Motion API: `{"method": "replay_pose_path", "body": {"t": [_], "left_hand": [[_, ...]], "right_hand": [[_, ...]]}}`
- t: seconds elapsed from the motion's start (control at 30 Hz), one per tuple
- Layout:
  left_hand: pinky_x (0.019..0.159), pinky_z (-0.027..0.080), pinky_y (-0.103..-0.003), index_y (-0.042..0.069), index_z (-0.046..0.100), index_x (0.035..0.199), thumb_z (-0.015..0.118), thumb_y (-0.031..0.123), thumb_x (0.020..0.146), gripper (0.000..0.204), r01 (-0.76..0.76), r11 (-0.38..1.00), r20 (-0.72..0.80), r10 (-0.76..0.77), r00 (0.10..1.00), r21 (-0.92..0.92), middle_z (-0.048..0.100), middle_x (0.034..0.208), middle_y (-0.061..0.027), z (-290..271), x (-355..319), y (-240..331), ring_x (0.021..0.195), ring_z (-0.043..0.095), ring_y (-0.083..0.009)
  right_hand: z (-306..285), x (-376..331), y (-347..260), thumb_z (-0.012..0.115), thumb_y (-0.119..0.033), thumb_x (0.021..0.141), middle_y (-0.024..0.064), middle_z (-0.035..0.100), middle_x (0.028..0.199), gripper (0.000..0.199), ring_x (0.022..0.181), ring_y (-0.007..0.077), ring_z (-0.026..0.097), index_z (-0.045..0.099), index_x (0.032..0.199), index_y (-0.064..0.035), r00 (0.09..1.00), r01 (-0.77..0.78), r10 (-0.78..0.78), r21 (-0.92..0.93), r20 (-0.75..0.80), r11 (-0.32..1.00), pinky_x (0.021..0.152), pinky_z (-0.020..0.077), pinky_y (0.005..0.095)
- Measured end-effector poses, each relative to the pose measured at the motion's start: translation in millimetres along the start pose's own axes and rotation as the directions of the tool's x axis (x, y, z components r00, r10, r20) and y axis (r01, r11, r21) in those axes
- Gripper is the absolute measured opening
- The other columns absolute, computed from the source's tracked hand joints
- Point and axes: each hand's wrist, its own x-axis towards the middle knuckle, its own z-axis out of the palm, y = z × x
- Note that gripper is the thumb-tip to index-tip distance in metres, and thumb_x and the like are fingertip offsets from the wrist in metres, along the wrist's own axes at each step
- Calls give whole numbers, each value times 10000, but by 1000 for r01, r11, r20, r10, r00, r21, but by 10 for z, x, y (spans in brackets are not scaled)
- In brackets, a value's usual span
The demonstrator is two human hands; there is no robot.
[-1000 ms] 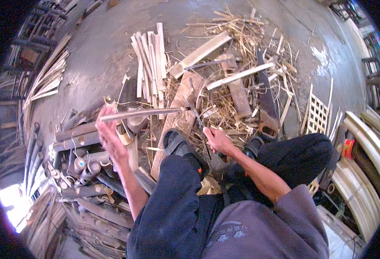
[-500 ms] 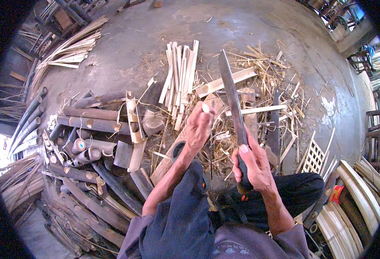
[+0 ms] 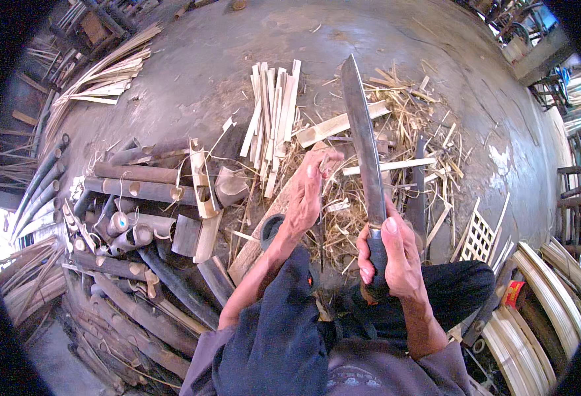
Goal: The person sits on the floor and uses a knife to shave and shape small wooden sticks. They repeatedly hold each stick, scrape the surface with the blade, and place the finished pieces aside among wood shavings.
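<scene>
My right hand (image 3: pixel 396 254) is closed round the dark handle of a machete (image 3: pixel 365 142). Its long, straight blade points up and away from me, tilted a little to the left. To the left of the blade is my left hand (image 3: pixel 307 188), thumb uppermost and fingers bent toward the knife. Those fingertips are blurred, and I cannot make out anything between them. Beyond my hands a split bamboo piece (image 3: pixel 333 129) slants across the floor litter. A pale strip (image 3: pixel 393 165) lies partly behind the blade. A bundle of bamboo strips (image 3: pixel 274 115) rests just past my left hand.
Cut bamboo tubes (image 3: pixel 145 191) are piled on the left. Shavings (image 3: pixel 409 99) litter the floor ahead. A woven lattice piece (image 3: pixel 478 234) and curved bundles of split bamboo (image 3: pixel 518 350) lie to my right. More strips (image 3: pixel 109 79) fan out at the far left.
My left hand has turned, and its fingers have shifted up and to the right. The machete in my right hand has risen slightly, its tip further right and its blade showing broader.
</scene>
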Motion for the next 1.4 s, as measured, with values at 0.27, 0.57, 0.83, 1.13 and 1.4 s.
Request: {"method": "replay_pose_path", "body": {"t": [0.27,0.57,0.83,1.13,1.4], "left_hand": [[716,327,-271,66,490,903,356,364,1019,347,20,981,47,-11,999,-191,412,838,-5,112,-64,65,773,375,-111],[717,426,-237,36,539,1108,432,278,1016,280,71,964,164,-29,986,-257,494,916,7,112,-204,-233,771,464,-72],[607,340,-211,46,557,1070,460,284,1005,265,90,963,169,-48,984,-253,441,774,47,143,-198,-210,688,387,-53],[598,328,-208,39,558,1045,459,258,1007,244,66,970,153,-31,988,-233,422,765,53,174,-201,-142,677,368,-46],[582,314,-199,47,562,1059,463,248,1004,230,115,958,136,-81,987,-262,416,716,70,193,-221,-162,657,353,-37]], "right_hand": [[45,-13,-60,310,-369,1029,30,488,648,484,454,92,467,296,1418,-81,998,-56,57,19,-40,998,423,419,244],[24,35,-109,337,-427,1016,63,502,636,462,429,115,472,489,872,-15,987,-150,152,53,-42,987,385,411,263],[-19,23,-107,339,-390,1022,22,500,635,432,441,90,482,463,1233,-34,978,-206,206,42,15,978,408,419,249],[45,4,-160,328,-412,1020,56,494,617,466,420,114,469,484,849,-8,979,-199,199,-2,-54,980,375,408,262],[64,-1,-60,334,-407,1021,53,505,634,433,426,109,472,475,864,-28,982,-171,169,-18,-81,985,389,411,255]]}}
